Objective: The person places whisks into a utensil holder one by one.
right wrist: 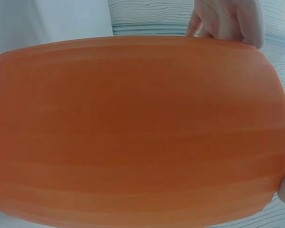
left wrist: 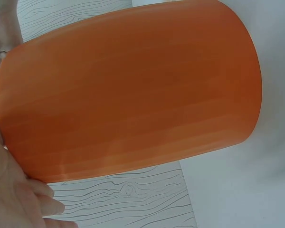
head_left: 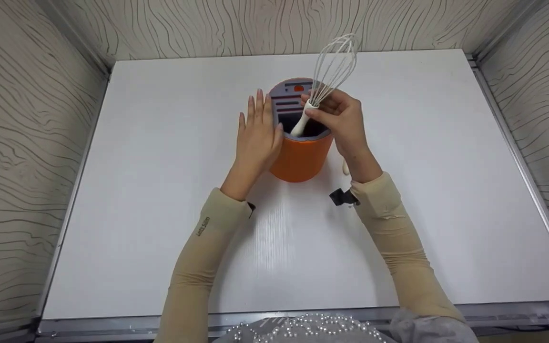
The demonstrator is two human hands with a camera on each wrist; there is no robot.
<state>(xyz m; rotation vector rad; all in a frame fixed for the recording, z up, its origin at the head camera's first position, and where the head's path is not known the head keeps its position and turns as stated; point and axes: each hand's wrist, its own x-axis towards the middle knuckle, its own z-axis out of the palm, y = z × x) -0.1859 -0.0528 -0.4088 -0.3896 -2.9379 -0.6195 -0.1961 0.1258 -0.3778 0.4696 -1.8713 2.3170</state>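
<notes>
An orange utensil holder (head_left: 301, 159) with a grey slotted top (head_left: 288, 107) stands on the white table. My right hand (head_left: 348, 121) pinches a white whisk (head_left: 304, 116) between thumb and fingers where the wires meet the handle. The handle's lower end points down into the dark opening, and the wire loops rise up and to the right. Against the holder's left side lies my left hand (head_left: 257, 140), its fingers straight and the thumb at the rim. In both wrist views the orange wall (left wrist: 133, 95) fills most of the picture and hides the whisk's loops.
A small cream-coloured piece (head_left: 345, 167) shows on the table beside the right wrist, partly hidden by it. Wood-patterned panels (head_left: 236, 28) border the table (head_left: 169, 119) at the back and both sides. A metal rail (head_left: 160, 324) runs along its front edge.
</notes>
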